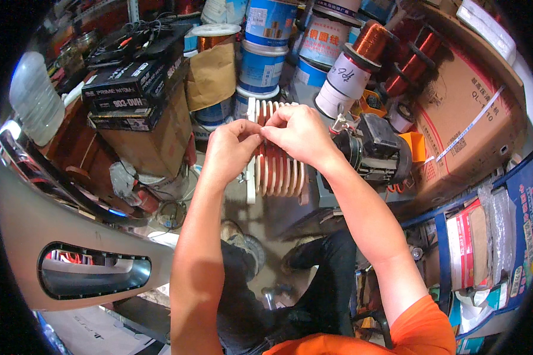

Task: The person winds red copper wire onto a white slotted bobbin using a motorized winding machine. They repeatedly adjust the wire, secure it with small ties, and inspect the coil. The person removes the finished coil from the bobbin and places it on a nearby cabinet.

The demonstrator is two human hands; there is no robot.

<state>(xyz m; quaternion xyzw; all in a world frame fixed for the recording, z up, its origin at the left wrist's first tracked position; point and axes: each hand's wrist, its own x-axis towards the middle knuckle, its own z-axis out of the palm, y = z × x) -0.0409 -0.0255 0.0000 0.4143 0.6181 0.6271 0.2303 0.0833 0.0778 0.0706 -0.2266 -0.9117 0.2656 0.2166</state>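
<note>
Both my hands meet over a coil-winding former (280, 180), a row of cream-coloured discs with reddish copper wire between them, mounted in front of me. My left hand (230, 149) comes from the left, thumb and forefinger pinched together at the former's upper left part. Against it, my right hand (301, 135) pinches at the same spot, its knuckles over the tops of the discs. What lies between the fingertips is too small to make out, and the hands hide part of the former. A white end plate (251, 183) stands at the former's left side.
Right of the former sits a black electric motor (380, 136). Copper wire spools (370, 42) and blue-and-white drums (262, 70) crowd the back. A large cardboard box (465, 112) leans at right; black boxes (124, 89) are stacked at left above a grey panel (95, 234).
</note>
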